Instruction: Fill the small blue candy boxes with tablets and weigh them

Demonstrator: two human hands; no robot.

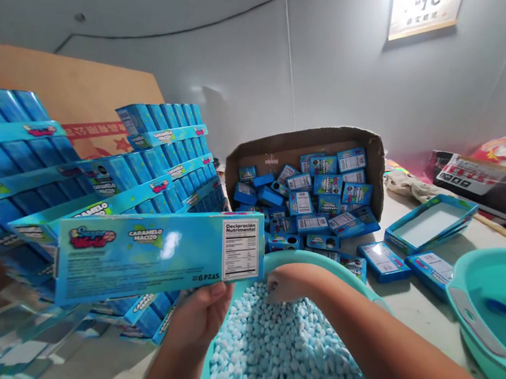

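Note:
My left hand [206, 312] grips a long flat blue candy box [139, 248] by its lower right edge, thumb in front. The box is tilted, its printed side and white nutrition label facing me. My right hand [288, 284] reaches down to the far side of a turquoise basin [366, 281] with its fingers curled in. Pale blue and white candies [291, 360] fill the basin, and the curled fingers touch the top of the heap. Whatever lies inside those fingers is hidden.
Stacked trays of blue candy packs [156, 185] rise at left before a large carton [67, 78]. An opened carton [375, 165] spills small blue boxes [302, 205]. At right are an open blue tray [428, 223] and a second turquoise basin [476, 281].

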